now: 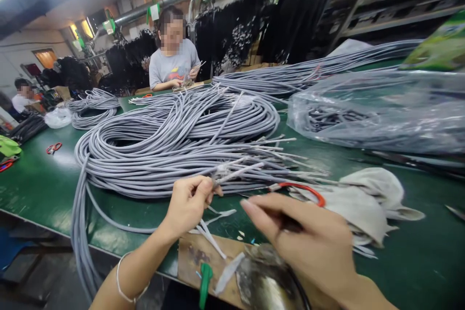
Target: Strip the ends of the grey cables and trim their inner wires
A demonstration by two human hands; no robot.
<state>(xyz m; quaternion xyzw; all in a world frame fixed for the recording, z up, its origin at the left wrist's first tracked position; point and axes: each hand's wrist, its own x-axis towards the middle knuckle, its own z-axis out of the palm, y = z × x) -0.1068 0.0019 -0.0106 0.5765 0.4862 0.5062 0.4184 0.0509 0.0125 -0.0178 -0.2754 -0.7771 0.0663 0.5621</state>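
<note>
My left hand is closed in a pinch on the end of a grey cable, whose length runs off to the left behind my forearm. Pale frayed strands stick out around those fingertips, in front of the cable bundle. To the right, my right hand is curled with thumb and forefinger together; what lies inside it, if anything, is hidden. Just behind it is a red scissors handle. Thin whitish strips hang and lie below my left hand. A large coiled bundle of grey cables spreads across the green table.
A wooden board with a shiny metal piece and a green clip-like piece lies at the front edge. A crumpled cloth and a clear plastic bag are at right. Red-handled scissors lie left. A person works opposite.
</note>
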